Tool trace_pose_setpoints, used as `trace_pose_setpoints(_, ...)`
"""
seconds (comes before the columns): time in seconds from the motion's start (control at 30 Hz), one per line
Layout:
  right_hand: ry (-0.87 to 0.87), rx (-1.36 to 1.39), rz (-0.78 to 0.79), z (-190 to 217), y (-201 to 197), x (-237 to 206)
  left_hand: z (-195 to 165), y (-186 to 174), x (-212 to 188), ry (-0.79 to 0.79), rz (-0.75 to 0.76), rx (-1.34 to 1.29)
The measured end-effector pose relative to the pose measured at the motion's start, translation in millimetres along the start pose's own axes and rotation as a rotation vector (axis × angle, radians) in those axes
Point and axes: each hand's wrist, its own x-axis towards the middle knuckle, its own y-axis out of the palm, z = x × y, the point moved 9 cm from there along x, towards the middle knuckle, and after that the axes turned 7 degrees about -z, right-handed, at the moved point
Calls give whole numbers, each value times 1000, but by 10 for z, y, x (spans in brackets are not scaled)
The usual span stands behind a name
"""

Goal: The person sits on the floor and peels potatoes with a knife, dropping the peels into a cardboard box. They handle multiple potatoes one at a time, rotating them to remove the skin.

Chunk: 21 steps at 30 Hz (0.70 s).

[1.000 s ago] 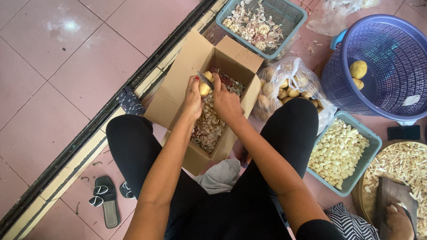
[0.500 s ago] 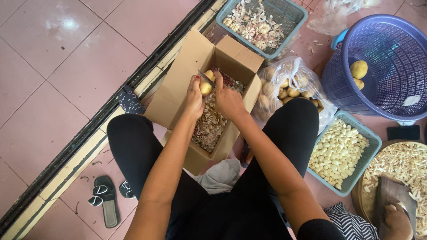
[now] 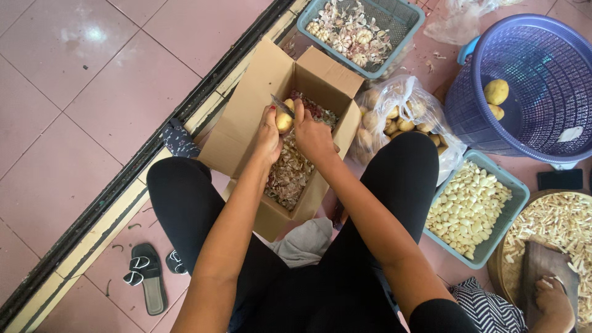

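Gripping a small yellow potato (image 3: 284,121) between thumb and fingers, our left hand (image 3: 269,132) holds it right over the open cardboard box (image 3: 246,117). Our right hand (image 3: 313,134) is closed around a knife (image 3: 280,105), whose grey blade rests on top of the potato. We judge both are kept over the box so that the peelings fall straight in; its bottom is already covered with dry, papery brown and reddish scraps (image 3: 290,172).

The box sits on the tiled floor (image 3: 80,92) between our knees, its flaps folded outward, stiff and plain brown. Just right of the box a thin clear plastic bag (image 3: 394,114) bulges with more smooth, rounded potatoes. Beyond the box stands a teal mesh basket (image 3: 401,18) of garlic heads with loose white skins. Further right of the box, a purple slatted plastic basket (image 3: 536,80) holds two potatoes, and a second teal basket (image 3: 493,240) is full of pale peeled garlic cloves. Left of the box lies a black sandal (image 3: 148,280).
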Motion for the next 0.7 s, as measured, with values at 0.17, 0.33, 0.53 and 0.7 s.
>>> trace_pose_setpoints(0.17,-52,-79,-71,-41,96,-22,204,-63,-2,-164,-48,53)
trace_pose_setpoints(0.33,-65,-60,-113,-34,120,19,215,-103,27,-181,-58,108)
trace_pose_setpoints(0.53,22,176,-43,-130,75,65,329,-72,-20,-331,-15,74)
trace_pose_setpoints(0.7,131,281,74,-208,33,45,194,-155,-17,-316,-84,13)
